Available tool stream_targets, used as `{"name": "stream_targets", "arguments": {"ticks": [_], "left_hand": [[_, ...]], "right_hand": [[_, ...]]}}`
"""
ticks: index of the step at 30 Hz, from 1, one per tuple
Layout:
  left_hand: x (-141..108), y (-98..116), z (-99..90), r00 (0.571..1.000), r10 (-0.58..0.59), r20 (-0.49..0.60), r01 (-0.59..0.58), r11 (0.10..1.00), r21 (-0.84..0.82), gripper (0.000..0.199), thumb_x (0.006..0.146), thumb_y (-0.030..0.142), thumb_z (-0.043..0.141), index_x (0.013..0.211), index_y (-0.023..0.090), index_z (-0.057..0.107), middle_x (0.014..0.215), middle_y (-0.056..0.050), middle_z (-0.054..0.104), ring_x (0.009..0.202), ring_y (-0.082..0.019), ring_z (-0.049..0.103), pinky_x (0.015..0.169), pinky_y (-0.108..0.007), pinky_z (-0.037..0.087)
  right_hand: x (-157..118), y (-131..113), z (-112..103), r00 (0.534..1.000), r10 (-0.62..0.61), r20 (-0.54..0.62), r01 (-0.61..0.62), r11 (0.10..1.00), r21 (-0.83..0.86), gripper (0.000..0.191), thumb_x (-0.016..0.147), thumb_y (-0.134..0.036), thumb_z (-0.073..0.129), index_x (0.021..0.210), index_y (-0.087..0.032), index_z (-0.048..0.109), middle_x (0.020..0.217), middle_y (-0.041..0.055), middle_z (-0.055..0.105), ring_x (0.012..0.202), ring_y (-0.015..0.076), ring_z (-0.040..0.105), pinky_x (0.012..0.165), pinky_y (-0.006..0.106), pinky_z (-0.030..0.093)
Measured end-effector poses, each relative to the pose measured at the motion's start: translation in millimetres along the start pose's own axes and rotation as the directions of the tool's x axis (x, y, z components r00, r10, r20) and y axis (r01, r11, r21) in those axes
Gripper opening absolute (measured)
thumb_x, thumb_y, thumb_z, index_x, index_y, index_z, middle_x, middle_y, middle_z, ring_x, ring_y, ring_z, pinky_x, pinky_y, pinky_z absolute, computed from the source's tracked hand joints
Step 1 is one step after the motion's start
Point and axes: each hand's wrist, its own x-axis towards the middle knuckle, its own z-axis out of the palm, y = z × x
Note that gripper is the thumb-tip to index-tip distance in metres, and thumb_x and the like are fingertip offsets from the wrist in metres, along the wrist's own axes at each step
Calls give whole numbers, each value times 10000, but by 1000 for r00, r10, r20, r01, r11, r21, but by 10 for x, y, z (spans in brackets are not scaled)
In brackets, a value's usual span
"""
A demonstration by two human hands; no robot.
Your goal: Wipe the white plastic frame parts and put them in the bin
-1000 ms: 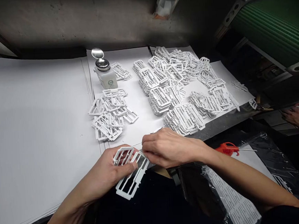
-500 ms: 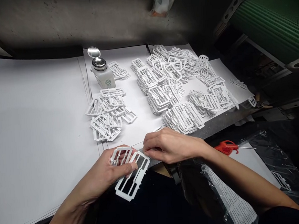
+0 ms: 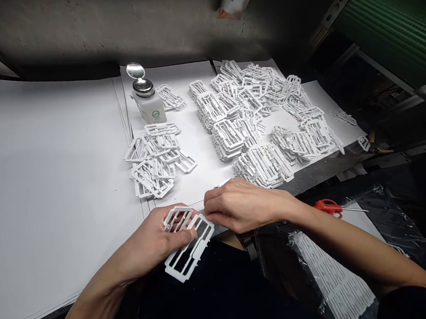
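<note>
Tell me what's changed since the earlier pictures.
Another person's hand, at the right edge a second ago, is gone from view. The view shifted slightly; nothing was visibly taken hold of or let go. Unchanged: the left hand grips white plastic slotted frames, the right hand is curled beside them, and the translucent square bottle with the open metal lid stands where it was.

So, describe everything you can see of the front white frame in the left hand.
The front white frame looks like plastic: an oblong with cut corners, bars, open slots and small pegs along one edge. It slants over dark clothing in the left hand, thumb on its edge, overlapping a second white frame. The right hand is by its upper corner; contact is unclear.
</note>
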Motion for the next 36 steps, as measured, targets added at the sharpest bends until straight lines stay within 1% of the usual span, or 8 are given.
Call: {"name": "stream_targets", "arguments": {"ticks": [5,9,13,18,23,26,29,36], "left_hand": [[10,5,-2,1000,17,-19,-16,1000,25,110,756,252,575,748,173,499,651,38,427,594,-103,363,540,-231,307],[11,7,-9,999,10,-44,-9,1000,25,123,748,267,585,758,171,508,660,34,444,599,-106,379,540,-230,317],[13,-2,-13,998,7,-58,-7,1000,9,150,731,285,610,753,171,514,650,38,437,590,-103,375,529,-223,312],[6,13,-1,997,4,-73,-5,1000,-12,136,732,267,606,755,169,514,648,38,444,589,-99,384,528,-215,314],[4,27,11,996,-4,-89,1,1000,-29,141,717,237,599,708,173,474,610,46,397,554,-93,344,501,-215,291],[9,15,3,997,-1,-81,-1,1000,-32,138,717,250,604,719,172,489,623,42,407,568,-97,353,511,-217,300],[12,2,-8,997,13,-73,-15,999,-32,140,720,263,614,740,171,511,638,41,424,580,-98,365,520,-215,307],[19,-1,-3,998,22,-66,-21,1000,18,138,741,267,609,748,172,509,641,47,431,585,-93,368,529,-215,311]], "right_hand": [[14,-34,26,999,18,-32,-21,997,-73,222,911,-196,469,743,-125,595,760,30,582,579,127,488,542,251,245],[23,-54,80,997,38,-66,-45,993,-108,205,893,-190,473,742,-121,593,750,36,574,560,126,483,523,262,209],[30,-50,118,993,61,-98,-70,993,-92,178,870,-187,490,729,-125,579,761,29,571,563,122,484,512,257,200],[5,-24,124,989,78,-123,-86,995,-57,166,856,-183,511,704,-133,555,753,10,561,550,111,462,512,247,216],[-31,-1,105,988,94,-119,-95,995,-9,161,874,-175,515,728,-129,564,773,11,560,575,108,464,531,232,245],[-35,4,86,991,87,-103,-83,996,42,163,900,-172,510,762,-126,583,813,18,567,627,110,493,554,221,265],[-28,3,65,994,75,-84,-69,995,69,163,909,-175,508,780,-127,595,833,22,575,634,112,495,565,219,272],[9,-25,46,995,69,-69,-71,997,-21,211,917,-205,481,755,-130,593,792,27,572,591,124,476,540,242,240]]}}
